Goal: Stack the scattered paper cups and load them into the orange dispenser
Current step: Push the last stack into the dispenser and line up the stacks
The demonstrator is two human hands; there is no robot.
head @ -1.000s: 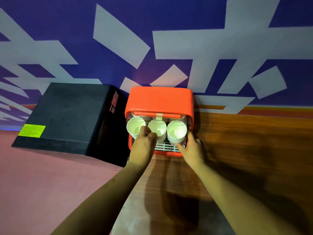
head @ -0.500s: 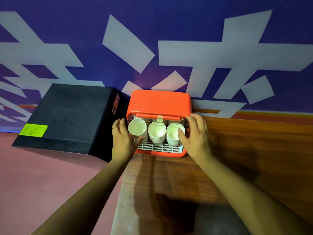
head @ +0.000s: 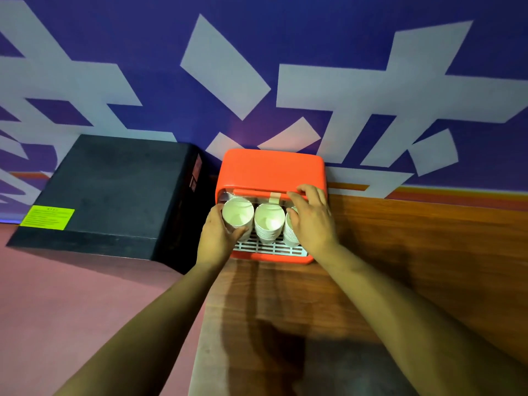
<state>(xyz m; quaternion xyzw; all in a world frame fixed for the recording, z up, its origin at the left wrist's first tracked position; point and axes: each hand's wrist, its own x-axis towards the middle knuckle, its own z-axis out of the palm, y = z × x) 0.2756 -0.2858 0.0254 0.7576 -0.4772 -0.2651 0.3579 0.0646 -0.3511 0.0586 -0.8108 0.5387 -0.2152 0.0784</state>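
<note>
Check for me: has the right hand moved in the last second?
Yes. The right hand climbed from the white slotted grille at the orange plastic dispenser's base to the orange bar on its upper front edge.

A purple wall (head: 314,38) with pale shapes rises behind a wooden counter (head: 414,252), a black box (head: 114,190) and reddish floor (head: 71,295).

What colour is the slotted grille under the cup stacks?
White, set in the orange plastic dispenser base; the slotted grille shows best in the head view.

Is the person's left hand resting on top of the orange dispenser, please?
No, the left hand grips the leftmost cup stack inside the orange dispenser.
</note>
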